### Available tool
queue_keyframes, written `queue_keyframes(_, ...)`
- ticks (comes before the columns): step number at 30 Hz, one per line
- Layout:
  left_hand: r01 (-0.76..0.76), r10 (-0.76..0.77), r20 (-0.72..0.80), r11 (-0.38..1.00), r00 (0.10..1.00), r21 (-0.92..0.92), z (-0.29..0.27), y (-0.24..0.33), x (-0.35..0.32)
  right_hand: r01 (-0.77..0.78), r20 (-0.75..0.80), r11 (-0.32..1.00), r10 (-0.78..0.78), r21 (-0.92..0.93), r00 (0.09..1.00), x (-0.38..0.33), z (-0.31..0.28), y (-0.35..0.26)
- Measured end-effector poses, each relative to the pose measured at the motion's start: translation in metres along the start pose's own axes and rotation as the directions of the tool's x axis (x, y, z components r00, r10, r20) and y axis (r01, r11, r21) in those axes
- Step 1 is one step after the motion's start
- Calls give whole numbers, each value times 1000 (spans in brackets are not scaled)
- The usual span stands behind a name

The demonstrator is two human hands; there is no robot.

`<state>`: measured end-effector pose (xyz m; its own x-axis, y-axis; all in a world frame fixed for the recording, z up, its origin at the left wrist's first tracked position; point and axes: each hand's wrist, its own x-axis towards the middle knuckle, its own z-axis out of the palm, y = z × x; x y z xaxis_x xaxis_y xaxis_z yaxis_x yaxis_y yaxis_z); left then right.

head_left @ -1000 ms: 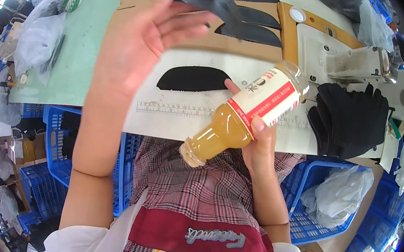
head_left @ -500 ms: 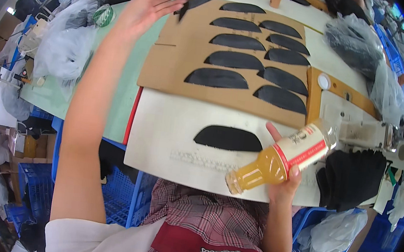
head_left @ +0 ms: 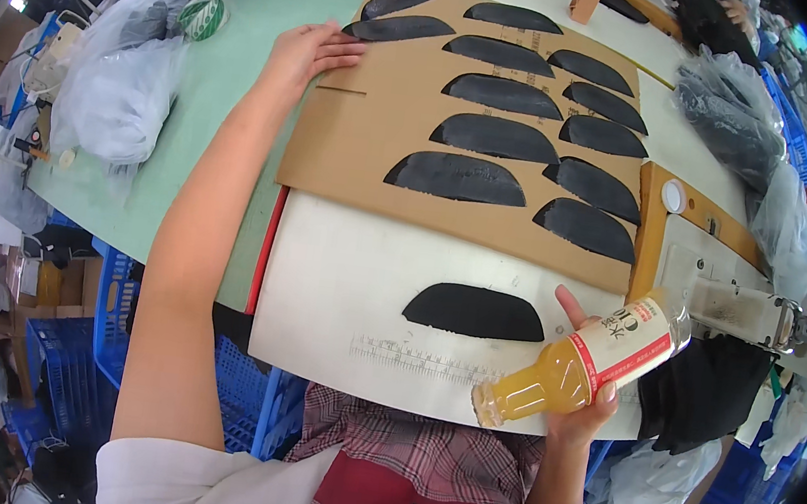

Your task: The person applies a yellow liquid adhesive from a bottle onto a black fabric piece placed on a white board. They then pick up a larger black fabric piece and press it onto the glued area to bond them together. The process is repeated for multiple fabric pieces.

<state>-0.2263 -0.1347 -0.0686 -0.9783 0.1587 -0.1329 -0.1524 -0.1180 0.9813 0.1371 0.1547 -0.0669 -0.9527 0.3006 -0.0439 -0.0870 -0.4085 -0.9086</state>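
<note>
My left hand (head_left: 308, 57) is stretched over the far left edge of the brown cardboard sheet (head_left: 346, 149), its fingers extended and holding nothing. Right by its fingertips lies a black curved fabric piece (head_left: 400, 29), flat on the sheet. Another such piece (head_left: 406, 1) lies just beyond it, and several more are laid out in columns to the right. In my right hand (head_left: 586, 405) is a glass bottle (head_left: 565, 373) of yellow drink, tilted with its neck toward the lower left. A single black piece (head_left: 475, 311) rests on the white tabletop (head_left: 340, 275) left of the bottle.
A wooden strip (head_left: 719, 225) bearing a round white disc (head_left: 673, 197) borders the cardboard's right side, near a metal machine part (head_left: 744, 312). Dark cloth (head_left: 704, 390) is piled at right. Plastic bags (head_left: 124, 107) sit on the green surface (head_left: 236, 60). Blue crates (head_left: 249, 399) stand below.
My left hand has let go of a black piece, now flat on the cardboard, and drawn slightly back toward me. The bottle stays in my right hand; the whole view has shifted a little.
</note>
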Motion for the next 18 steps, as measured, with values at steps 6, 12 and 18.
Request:
queue_keyframes(6, -162, 347, -167, 742, 923, 650, -22, 6, -57, -35, 12, 997, 35, 69, 999, 3, -5, 5)
queue_keyframes(12, -387, 246, 306, 441, 920, 810, 63, -31, -229, 70, -4, 998, -70, 2, 998, 13, -8, -3)
queue_keyframes(18, -372, 372, 208, 450, 904, 812, 89, -51, -269, 246, -98, 947, -270, -207, 958, 36, 7, -21)
